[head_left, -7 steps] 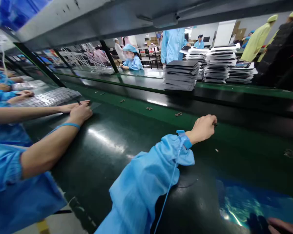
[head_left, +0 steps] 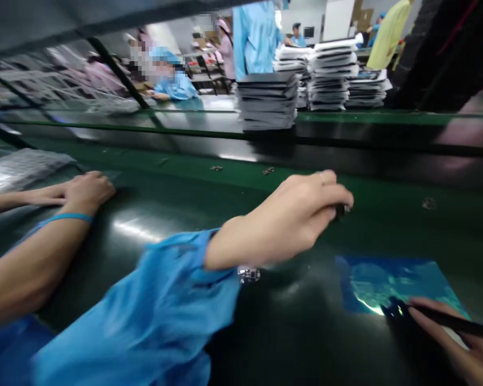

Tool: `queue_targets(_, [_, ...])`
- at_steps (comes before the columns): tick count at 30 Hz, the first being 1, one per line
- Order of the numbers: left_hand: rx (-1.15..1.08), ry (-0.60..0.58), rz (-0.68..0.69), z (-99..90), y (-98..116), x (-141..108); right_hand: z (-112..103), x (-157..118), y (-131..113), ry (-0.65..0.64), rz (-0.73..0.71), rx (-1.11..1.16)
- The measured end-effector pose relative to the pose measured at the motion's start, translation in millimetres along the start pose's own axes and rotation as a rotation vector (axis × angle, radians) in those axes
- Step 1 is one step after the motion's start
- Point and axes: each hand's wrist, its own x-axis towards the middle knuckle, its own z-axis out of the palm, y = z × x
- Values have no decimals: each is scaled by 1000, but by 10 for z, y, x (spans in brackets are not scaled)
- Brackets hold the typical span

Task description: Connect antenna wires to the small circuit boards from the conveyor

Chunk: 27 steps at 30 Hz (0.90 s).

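Head view: dark green conveyor belt, factory line behind. Glossy blue film sheet near belt's front right edge. Left hand fingers curled on small dark object. Right hand pinches thin dark tool, tip touching sheet.

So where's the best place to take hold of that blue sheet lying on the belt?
Probably the far left corner of the blue sheet, coming from the left. It lies flat on the belt, so only an edge offers a grip, and the right hand with its dark tool covers the near right corner.
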Motion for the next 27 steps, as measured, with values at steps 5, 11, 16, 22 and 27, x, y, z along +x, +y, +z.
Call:
queue_targets(5, [-17,-659,367,284,267,-344,-48,-177,-638,-19,47,101])
queue_targets(11, [-104,-782,406,952,280,-309,102,-225,-915,41,66,139])
queue_targets(16, [-2,-411,192,1004,149,-461,116,-209,-1005,-19,43,137])
queue_targets(22, [250,-170,361,1256,59,-747,277,-97,-1097,-139,103,319])
queue_targets(27, [257,-168,365,1338,50,-819,368,-69,-1089,-157,134,376])
